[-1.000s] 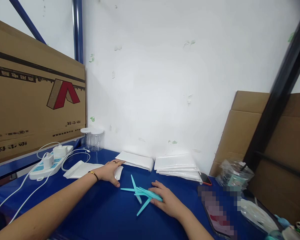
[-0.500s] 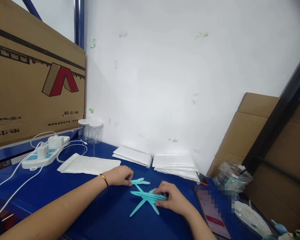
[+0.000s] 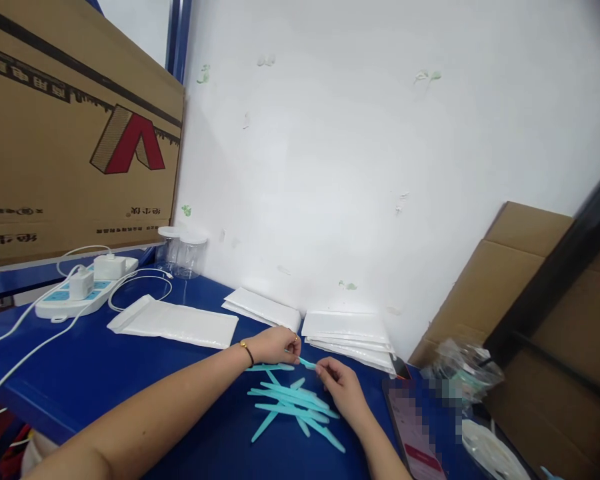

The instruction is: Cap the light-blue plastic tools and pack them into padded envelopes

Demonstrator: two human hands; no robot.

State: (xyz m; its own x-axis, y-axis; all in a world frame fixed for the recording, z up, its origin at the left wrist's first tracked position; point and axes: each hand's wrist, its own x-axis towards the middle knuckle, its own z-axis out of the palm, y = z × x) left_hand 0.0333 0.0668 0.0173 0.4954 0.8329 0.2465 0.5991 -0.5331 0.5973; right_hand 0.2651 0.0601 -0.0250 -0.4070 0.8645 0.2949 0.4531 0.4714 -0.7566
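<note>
The left hand (image 3: 277, 345) and the right hand (image 3: 344, 390), both bare, meet in the lower centre of the frame at one slim, tapered turquoise stick (image 3: 307, 364), apparently plastic. The left hand is curled closed, gripping the stick's left end; the right hand pinches its right end between thumb and forefinger, the other fingers bent inward.

Change of state: half a second ago the right hand gripped a bundle of similar sticks and the left hand was at the sticks beside it. The right hand is now off the bundle, and the left hand has shifted rightward to meet it. The released sticks form a loose, crossed turquoise pile (image 3: 295, 398) below the hands, on the smooth blue tabletop (image 3: 205, 420). One further turquoise stick (image 3: 273, 367) lies just above the pile, beside the left wrist.

In effect, handling appears to have passed from the bundle to a single piece (the exact finger contact is partly hidden on the left hand). The flat white padded envelope (image 3: 180, 322), left of centre, remains on the tabletop, touched by neither hand.
</note>
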